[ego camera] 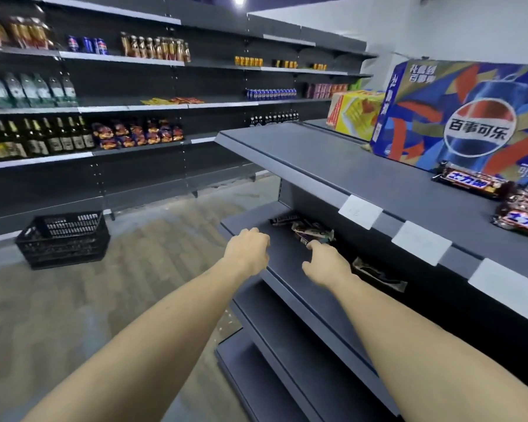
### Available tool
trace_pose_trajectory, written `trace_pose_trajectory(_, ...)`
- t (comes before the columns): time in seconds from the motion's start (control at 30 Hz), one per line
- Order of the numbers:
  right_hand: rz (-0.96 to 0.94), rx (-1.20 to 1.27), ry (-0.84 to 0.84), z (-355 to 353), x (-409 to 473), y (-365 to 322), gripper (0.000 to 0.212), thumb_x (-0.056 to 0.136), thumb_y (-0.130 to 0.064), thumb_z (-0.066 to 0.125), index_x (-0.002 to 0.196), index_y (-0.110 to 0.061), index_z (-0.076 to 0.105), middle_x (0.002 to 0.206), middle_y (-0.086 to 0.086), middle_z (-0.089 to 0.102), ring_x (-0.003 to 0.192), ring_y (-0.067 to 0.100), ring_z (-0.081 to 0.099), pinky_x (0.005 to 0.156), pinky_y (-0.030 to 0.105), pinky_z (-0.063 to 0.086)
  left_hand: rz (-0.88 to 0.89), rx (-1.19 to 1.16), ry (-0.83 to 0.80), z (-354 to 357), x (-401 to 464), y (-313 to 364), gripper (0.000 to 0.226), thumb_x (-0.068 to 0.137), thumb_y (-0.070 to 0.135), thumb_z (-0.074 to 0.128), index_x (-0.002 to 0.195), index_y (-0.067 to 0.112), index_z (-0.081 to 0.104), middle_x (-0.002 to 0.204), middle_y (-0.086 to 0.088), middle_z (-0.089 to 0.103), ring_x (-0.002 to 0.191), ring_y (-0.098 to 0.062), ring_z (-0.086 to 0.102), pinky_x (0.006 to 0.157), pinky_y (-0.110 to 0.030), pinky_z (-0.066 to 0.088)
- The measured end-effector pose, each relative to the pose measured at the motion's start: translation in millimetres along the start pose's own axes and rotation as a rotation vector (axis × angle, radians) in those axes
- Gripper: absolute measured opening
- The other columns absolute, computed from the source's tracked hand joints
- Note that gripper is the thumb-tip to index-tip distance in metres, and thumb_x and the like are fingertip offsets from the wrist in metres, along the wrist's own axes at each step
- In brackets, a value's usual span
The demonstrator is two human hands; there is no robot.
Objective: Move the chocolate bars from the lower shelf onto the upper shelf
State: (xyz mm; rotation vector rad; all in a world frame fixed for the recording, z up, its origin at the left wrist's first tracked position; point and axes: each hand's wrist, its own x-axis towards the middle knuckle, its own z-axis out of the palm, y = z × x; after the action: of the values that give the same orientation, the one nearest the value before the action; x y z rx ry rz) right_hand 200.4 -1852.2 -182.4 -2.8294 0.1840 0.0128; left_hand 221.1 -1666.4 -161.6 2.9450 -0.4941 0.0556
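A small heap of chocolate bars (310, 231) lies on the lower shelf (284, 263), with 1 more bar (378, 274) further right under the upper shelf (348, 166). The right hand (325, 264) reaches its fingertips to the heap; whether it grips anything cannot be told. The left hand (247, 251) hovers left of the heap, fingers loosely curled, holding nothing. On the upper shelf lie 2 bars (470, 182) beside a Pepsi carton (470, 117). A black crate (64, 239) stands on the floor.

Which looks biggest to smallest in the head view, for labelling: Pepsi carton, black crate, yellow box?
1. Pepsi carton, though it is nearest the camera.
2. black crate.
3. yellow box, partly hidden.
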Motion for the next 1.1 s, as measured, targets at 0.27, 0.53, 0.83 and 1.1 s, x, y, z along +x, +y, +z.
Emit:
trace_pose_trajectory(0.27,0.144,-0.03,-0.087,36,68,-1,0.059,0.094,-0.025,0.054,0.148,-0.018,0.033,0.145,0.009,0.042,0.127,0.028,0.049,0.093,0.033,0.045,0.103,-0.033,-0.101,44,76,-27,0.037,0.094,0.017,0.048,0.13,0.017,0.055,0.125,-0.01,0.05,0.117,-0.031,0.046,0.09,-0.042,0.045)
trace_pose_trajectory(0.53,0.357,-0.034,-0.112,67,127,-24,0.065,0.093,-0.026,0.056,0.151,-0.017,0.027,0.142,0.013,0.043,0.128,0.031,0.048,0.096,0.036,0.045,0.293,-0.05,-0.203,77,160,-74,0.038,0.092,0.019,0.05,0.129,0.017,0.054,0.123,-0.011,0.049,0.116,-0.031,0.046,0.09,-0.043,0.047)
trace_pose_trajectory(0.83,0.49,0.001,-0.128,96,160,-35,0.068,0.094,-0.031,0.056,0.152,-0.019,0.024,0.149,0.011,0.035,0.132,0.032,0.043,0.103,0.039,0.043,0.409,-0.063,-0.265,102,229,-90,0.032,0.09,0.022,0.052,0.121,0.016,0.057,0.128,-0.011,0.048,0.115,-0.033,0.049,0.088,-0.043,0.05)
trace_pose_trajectory(1.1,0.5,0.097,-0.101,105,189,-8,0.061,0.083,-0.035,0.054,0.141,-0.03,0.037,0.145,0.005,0.043,0.12,0.03,0.053,0.095,0.039,0.05,0.503,-0.107,-0.302,137,266,-55,0.06,0.087,0.019,0.057,0.144,0.016,0.039,0.149,-0.008,0.03,0.133,-0.035,0.036,0.102,-0.045,0.044)
